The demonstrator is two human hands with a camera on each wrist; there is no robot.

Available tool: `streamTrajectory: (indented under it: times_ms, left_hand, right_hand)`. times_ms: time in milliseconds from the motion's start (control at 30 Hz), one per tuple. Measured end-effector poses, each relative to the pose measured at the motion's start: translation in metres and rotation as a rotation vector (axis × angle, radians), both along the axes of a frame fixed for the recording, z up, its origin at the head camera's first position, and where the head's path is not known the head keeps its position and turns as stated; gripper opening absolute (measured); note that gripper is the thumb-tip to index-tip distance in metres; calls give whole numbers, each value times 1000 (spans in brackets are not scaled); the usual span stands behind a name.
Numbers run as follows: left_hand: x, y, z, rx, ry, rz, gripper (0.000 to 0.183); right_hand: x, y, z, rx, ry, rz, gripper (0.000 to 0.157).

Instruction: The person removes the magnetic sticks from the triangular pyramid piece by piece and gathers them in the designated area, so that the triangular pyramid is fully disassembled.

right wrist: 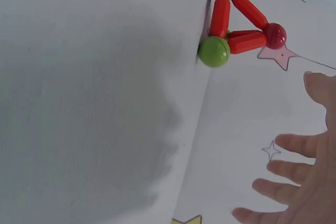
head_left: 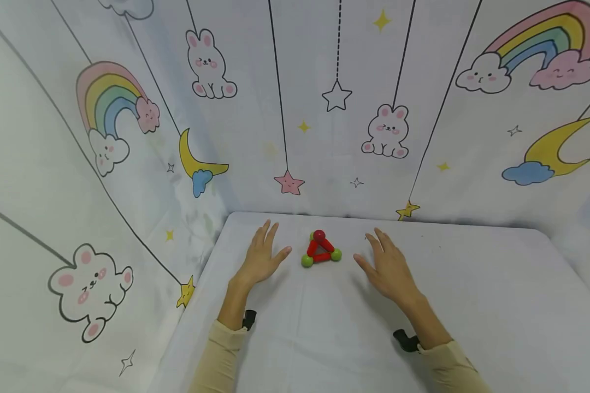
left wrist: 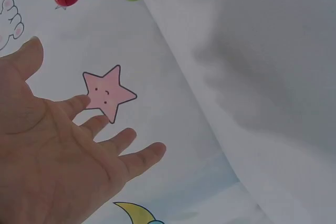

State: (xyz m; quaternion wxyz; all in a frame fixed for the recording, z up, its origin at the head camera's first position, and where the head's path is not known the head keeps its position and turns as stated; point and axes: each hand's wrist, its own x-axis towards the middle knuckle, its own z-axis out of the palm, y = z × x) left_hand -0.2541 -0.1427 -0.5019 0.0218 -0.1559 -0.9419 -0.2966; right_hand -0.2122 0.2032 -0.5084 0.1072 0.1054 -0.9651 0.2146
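Note:
A small pyramid of red rods (head_left: 322, 257) joined by balls stands on the white table, between the two hands and apart from both. Its top ball (head_left: 319, 236) is red, while the balls at its base, such as the front left one (head_left: 307, 261), are green. To its left, the left hand (head_left: 261, 256) hovers with fingers spread and nothing in it. On the other side the right hand (head_left: 387, 267) is held up likewise, its palm toward the pyramid. The right wrist view shows the red rods (right wrist: 220, 17) and a green ball (right wrist: 214, 51) close up.
The white table (head_left: 472, 284) has rounded far corners. Behind it and at the left hangs a white cloth (head_left: 314, 147) printed with rabbits, stars, moons and rainbows. A small black object (head_left: 406, 340) sits at the right wrist, another (head_left: 249, 319) at the left.

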Motion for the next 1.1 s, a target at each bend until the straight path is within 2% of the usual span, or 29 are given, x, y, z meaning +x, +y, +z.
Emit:
streamTrajectory:
  times_ms: [133, 300, 567, 767, 900, 1100]
  left_hand:
    - [-1, 3, 2, 46, -63, 2, 86]
    - [-3, 7, 2, 135, -99, -28, 85]
    - [-6, 18, 3, 211, -31, -63, 73]
    - [-12, 29, 4, 254, -24, -51, 69]
    - [-14, 36, 3, 341, -33, -33, 66]
    - [-17, 45, 2, 470, -23, 4, 65]
  right_hand:
    - [-2, -5, 2, -22, 33, -12, 73]
    - [-6, -13, 2, -53, 39, -28, 67]
    - [-12, -26, -1, -130, 59, -11, 57]
    - [-17, -33, -2, -171, 111, -21, 46]
    - [-21, -40, -1, -209, 118, -12, 41]
    - [-27, -53, 0, -231, 82, 8, 37]
